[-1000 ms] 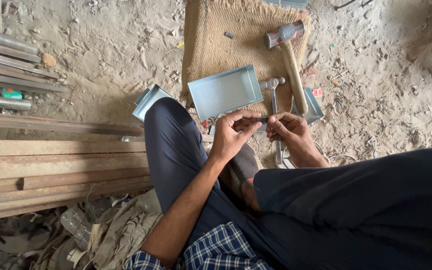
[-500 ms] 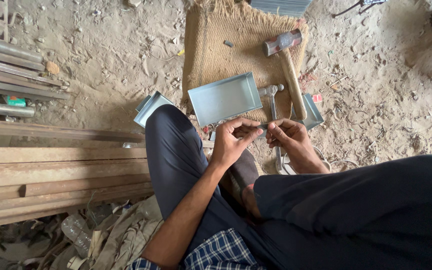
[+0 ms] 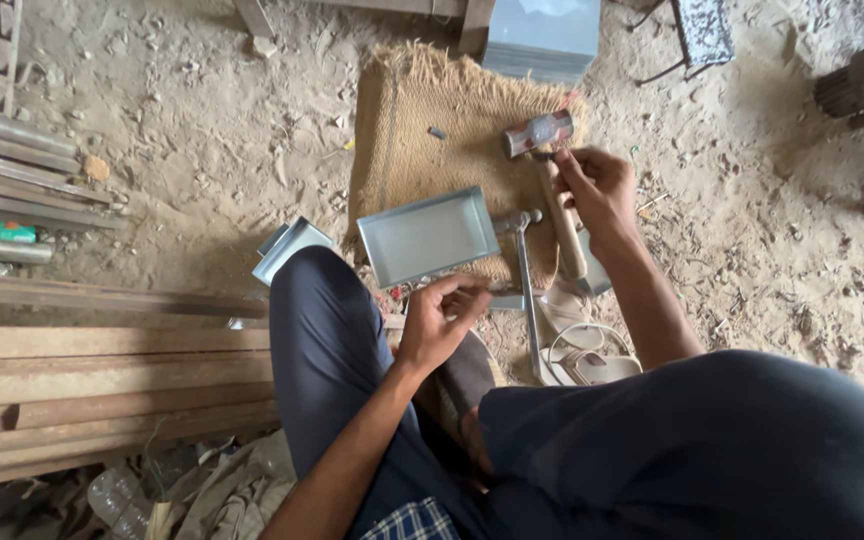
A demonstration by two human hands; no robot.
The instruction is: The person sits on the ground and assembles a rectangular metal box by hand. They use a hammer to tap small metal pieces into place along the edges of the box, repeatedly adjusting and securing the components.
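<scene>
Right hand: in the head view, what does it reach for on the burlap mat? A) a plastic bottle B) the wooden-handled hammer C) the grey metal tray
B: the right hand rests on the hammer near its head, on the burlap mat.

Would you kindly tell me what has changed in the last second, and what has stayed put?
The right hand left the left hand and reached forward over the sacking to the hammer, near its head. The left hand stayed by the knee, fingers closed on a small metal piece. The metal tray and burlap mat have not moved.
</scene>
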